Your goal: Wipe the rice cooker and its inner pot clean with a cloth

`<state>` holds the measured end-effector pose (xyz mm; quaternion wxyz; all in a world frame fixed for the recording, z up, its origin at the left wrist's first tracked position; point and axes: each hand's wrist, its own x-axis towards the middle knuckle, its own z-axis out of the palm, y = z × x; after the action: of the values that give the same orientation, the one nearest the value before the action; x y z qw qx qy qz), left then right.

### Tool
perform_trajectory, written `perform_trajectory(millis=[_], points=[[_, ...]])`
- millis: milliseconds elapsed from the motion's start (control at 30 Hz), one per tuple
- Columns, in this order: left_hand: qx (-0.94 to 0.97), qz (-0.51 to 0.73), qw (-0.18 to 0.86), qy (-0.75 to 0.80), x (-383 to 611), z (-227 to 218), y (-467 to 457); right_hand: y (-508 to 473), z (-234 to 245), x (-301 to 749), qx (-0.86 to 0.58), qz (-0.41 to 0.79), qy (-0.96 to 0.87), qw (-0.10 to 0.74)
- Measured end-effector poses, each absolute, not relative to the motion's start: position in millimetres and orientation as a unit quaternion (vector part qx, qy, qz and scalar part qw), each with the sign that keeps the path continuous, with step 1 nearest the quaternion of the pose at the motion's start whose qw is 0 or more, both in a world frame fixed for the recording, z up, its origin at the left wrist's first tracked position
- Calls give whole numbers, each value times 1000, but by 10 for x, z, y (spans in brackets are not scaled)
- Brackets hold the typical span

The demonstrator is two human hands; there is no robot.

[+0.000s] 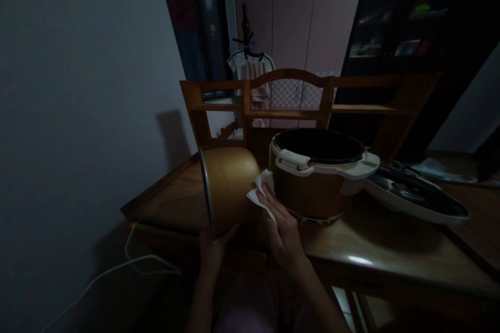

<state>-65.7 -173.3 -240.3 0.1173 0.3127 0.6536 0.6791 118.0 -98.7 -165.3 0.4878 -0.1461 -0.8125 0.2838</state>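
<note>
A gold-coloured inner pot [234, 179] is tipped on its side above the wooden desk, its rim facing left. My left hand [214, 247] grips the pot's rim from below, the thumb lying along the outside. In my right hand [282, 226] is a crumpled white tissue [262, 187], held under the fingers against or very near the pot's bottom edge. Just to the right stands the rice cooker body [312, 192], brown with a white rim and handle, its top uncovered and dark inside.
The cooker's lid [414, 195] lies on the desk [363, 250] at the right. A wooden shelf frame [287, 113] rises along the back. A white cable [144, 259] hangs by the desk's left corner, near the wall [89, 88]. Pink wardrobe doors [292, 31] stand behind.
</note>
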Motion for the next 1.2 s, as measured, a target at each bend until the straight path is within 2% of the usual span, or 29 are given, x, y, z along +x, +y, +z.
perform_trajectory(millis=[467, 567, 733, 967, 1100, 1200], points=[[298, 678, 88, 667, -696, -2403, -1719, -938, -2016, 1321, -202, 296, -818, 450], [281, 680, 73, 673, -688, -2426, -1718, -876, -2022, 1353, -220, 285, -808, 466], [286, 681, 97, 667, -645, -2468, -1738, -808, -1695, 1352, -189, 239, -801, 516], [285, 675, 86, 675, -660, -2491, -1743, -774, -1058, 1022, -119, 189, -841, 492], [289, 671, 92, 676, -651, -2472, -1744, -743, -961, 824, -65, 165, -862, 474], [300, 664, 110, 676, -643, -2422, -1764, -707, -991, 785, -37, 225, -850, 475]])
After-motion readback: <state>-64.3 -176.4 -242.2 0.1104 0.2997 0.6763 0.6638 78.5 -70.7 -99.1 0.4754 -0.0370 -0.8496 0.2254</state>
